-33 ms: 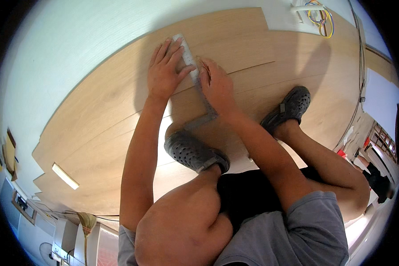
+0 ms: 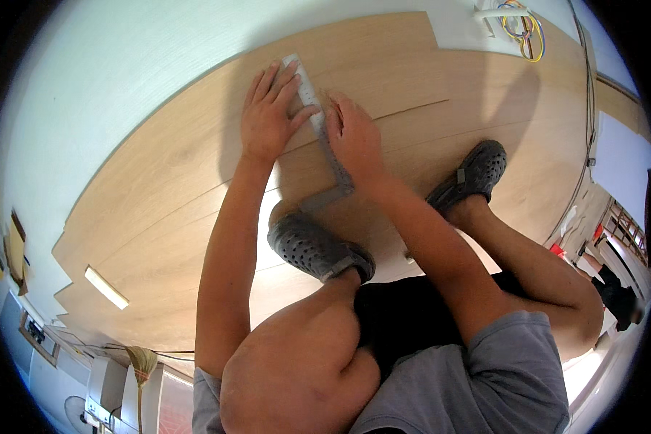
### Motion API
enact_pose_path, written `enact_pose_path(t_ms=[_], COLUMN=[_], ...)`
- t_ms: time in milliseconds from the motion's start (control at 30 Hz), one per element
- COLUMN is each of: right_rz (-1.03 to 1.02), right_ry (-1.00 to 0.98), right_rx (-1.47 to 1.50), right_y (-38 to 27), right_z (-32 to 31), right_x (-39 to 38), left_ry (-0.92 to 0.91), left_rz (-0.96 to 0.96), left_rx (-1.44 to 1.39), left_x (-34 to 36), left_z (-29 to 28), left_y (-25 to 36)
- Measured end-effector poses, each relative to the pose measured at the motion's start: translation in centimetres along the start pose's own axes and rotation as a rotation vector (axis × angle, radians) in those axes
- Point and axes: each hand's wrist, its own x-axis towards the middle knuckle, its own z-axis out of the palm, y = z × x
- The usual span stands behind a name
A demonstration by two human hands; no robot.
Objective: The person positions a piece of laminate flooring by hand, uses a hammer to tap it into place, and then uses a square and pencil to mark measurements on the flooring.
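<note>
A metal carpenter's square (image 2: 307,92) lies on the wood-look floor planks (image 2: 383,69), its short arm reaching back toward my left shoe. My left hand (image 2: 266,121) rests spread on the square's long arm and the plank beside it, fingers apart, pressing from above. Along the other edge of that arm, my right hand (image 2: 356,141) has its fingers curled together in a pinch, close against the metal. Whatever it may hold is hidden by the fingers. Part of the square's long arm lies in shadow beside the right hand.
My dark clogs, left (image 2: 315,246) and right (image 2: 477,173), stand on the planks. A pale strip (image 2: 107,287) lies at left. Coloured wires (image 2: 532,40) hang from a white pipe at the far right. A broom (image 2: 142,365) stands at lower left; another person (image 2: 615,293) is at right.
My right hand's fingers have shifted very slightly beside the square. My left hand stays in place.
</note>
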Motion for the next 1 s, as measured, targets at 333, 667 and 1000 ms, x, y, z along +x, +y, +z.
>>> enact_pose_path(t_ms=[333, 667, 1000], right_rz=[-0.078, -0.136, -0.064], right_ry=[-0.052, -0.144, -0.201], right_rx=[-0.055, -0.146, -0.214], right_y=[0.0, 0.5, 0.0], right_z=[-0.2, -1.9, -2.1], right_x=[3.0, 3.1, 3.7], left_ry=[-0.047, -0.027, -0.023], left_rz=[0.020, 0.032, 0.019], left_rx=[0.050, 0.020, -0.023], left_x=[0.3, 0.5, 0.4], left_z=[0.2, 0.3, 0.1], left_y=[-0.1, -0.2, -0.2])
